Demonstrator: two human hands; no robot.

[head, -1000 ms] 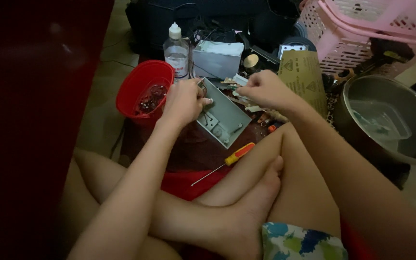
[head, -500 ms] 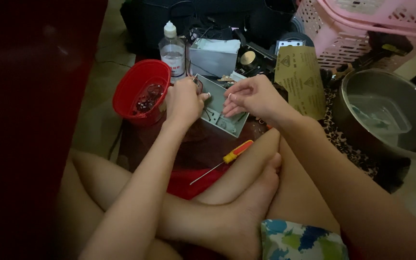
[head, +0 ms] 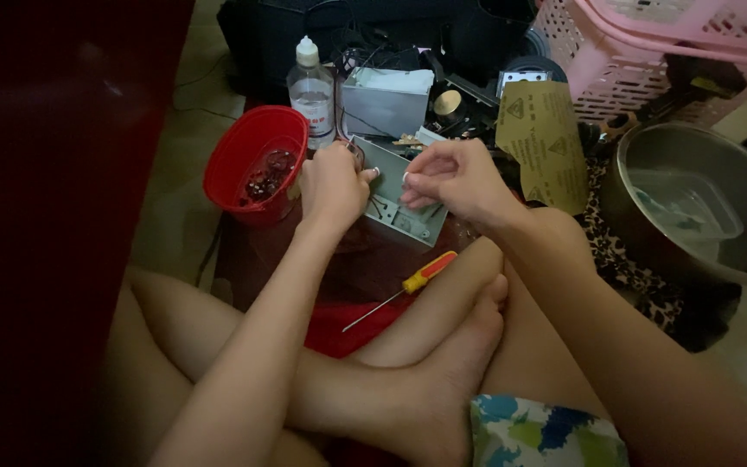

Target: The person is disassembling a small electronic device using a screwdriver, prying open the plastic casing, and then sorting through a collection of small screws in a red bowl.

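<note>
While both hands work over grey box (head: pixel 399 203), box sits tilted on dark low bench (head: pixel 339 259), above crossed legs. Left hand (head: pixel 332 186) curled into fist at box's left edge, gripping it (fingers closed, contents if any hidden). Right hand (head: pixel 453 180) pinched, fingertips together over box's right part; cannot tell what it pinches. Red cup (head: pixel 257 164) just left of left hand, bottle (head: pixel 313 86) behind it. Screwdriver (head: pixel 404 290) lies below box, near foot. Sandpaper (head: pixel 539 147) right of right hand; metal pot (head: pixel 702 203) well apart, far right.
</note>
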